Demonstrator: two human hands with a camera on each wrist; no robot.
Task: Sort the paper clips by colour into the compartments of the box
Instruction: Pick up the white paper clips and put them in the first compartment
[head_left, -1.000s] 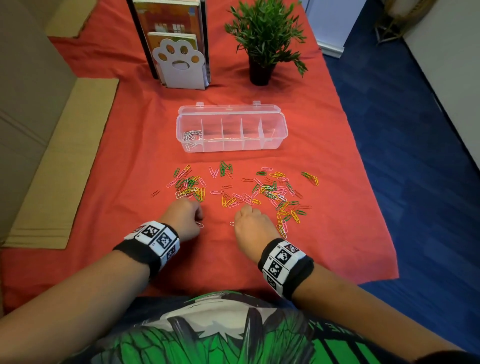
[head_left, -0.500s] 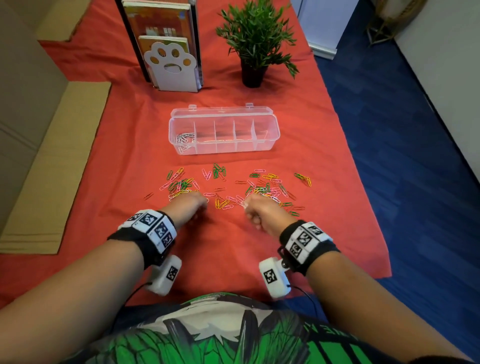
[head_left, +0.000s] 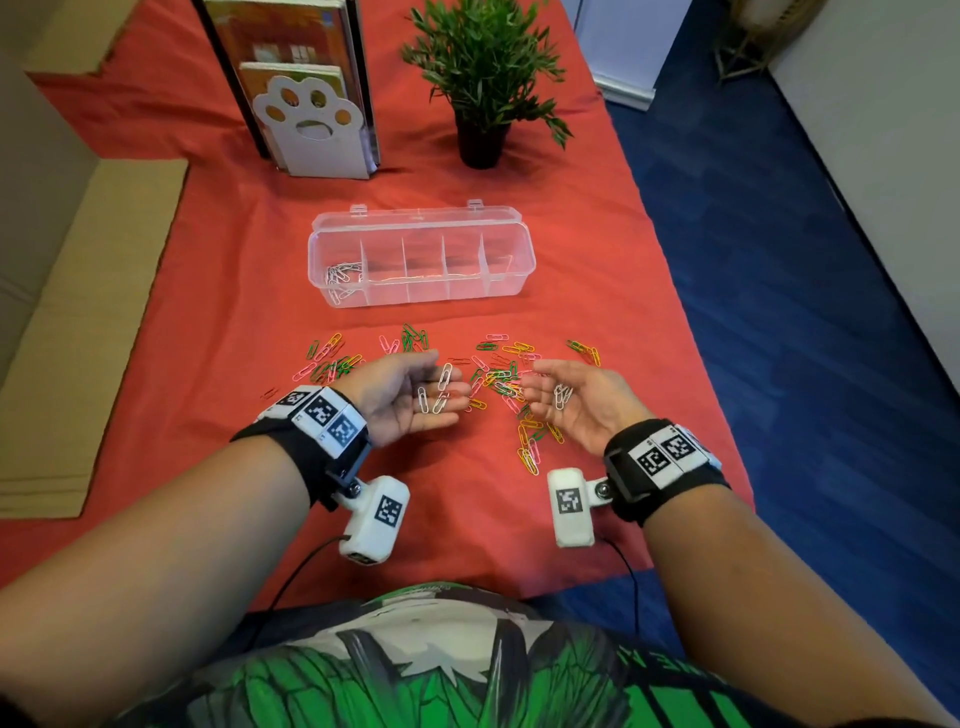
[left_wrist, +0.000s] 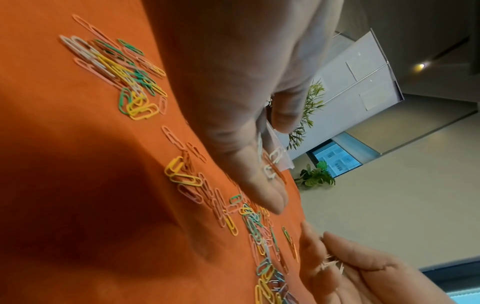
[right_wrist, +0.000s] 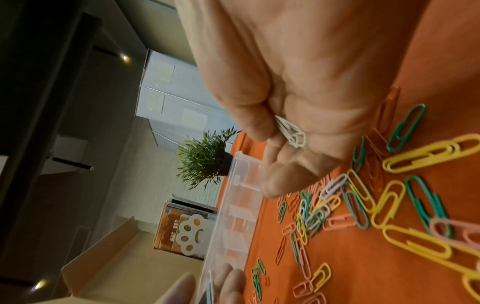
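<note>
My left hand (head_left: 448, 381) is turned palm up just above the red cloth, its fingers relaxed, and three white clips (head_left: 425, 401) lie loose on it. My right hand (head_left: 535, 385) is also palm up and lightly cupped, with a small bunch of white clips (head_left: 561, 397) on the palm. The right wrist view shows that bunch (right_wrist: 292, 133) in the palm crease. Green, yellow, pink and red clips (head_left: 529, 448) are scattered under and between both hands. Beyond them stands the clear compartment box (head_left: 498, 228), lid open, with white clips (head_left: 340, 278) in its leftmost compartment.
Behind the box are a potted plant (head_left: 480, 78) and a paw-shaped bookend with books (head_left: 306, 124). Flat cardboard (head_left: 78, 364) lies along the left. The table's right edge drops to a blue floor (head_left: 779, 260).
Both hands were fists, knuckles up, on the cloth by the clips. They have lifted, turned palm up and opened, showing white clips on each palm.
</note>
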